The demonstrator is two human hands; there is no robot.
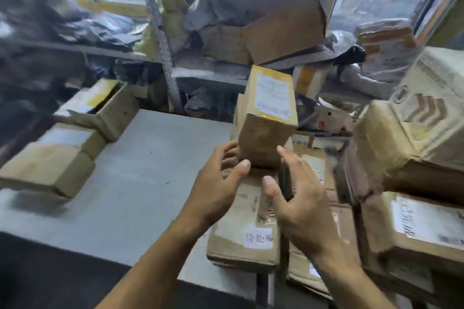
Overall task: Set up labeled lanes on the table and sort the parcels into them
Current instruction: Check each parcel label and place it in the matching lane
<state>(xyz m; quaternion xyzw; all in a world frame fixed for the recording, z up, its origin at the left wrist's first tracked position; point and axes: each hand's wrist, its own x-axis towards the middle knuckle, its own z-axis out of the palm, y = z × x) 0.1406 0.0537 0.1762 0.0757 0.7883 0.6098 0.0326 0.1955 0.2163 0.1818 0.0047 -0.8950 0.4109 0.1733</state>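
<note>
A tall brown parcel (268, 118) with yellow tape and a white label stands tilted on top of other boxes at the table's right side. My left hand (218, 183) is spread beside its lower left corner, fingertips close to the cardboard. My right hand (298, 198) is spread just below and right of it, fingers straight, holding nothing. Under both hands lies a flat brown parcel (246, 228) with a small handwritten white label. On the left of the grey table (140, 183) sit three brown parcels (50, 170) in a row. The picture is motion-blurred.
Large stacked cartons (411, 138) and a labeled box (416, 231) crowd the right side. Behind the table a metal shelf (160, 40) holds torn cardboard, bags and loose parcels. A dark floor strip runs along the table's near edge.
</note>
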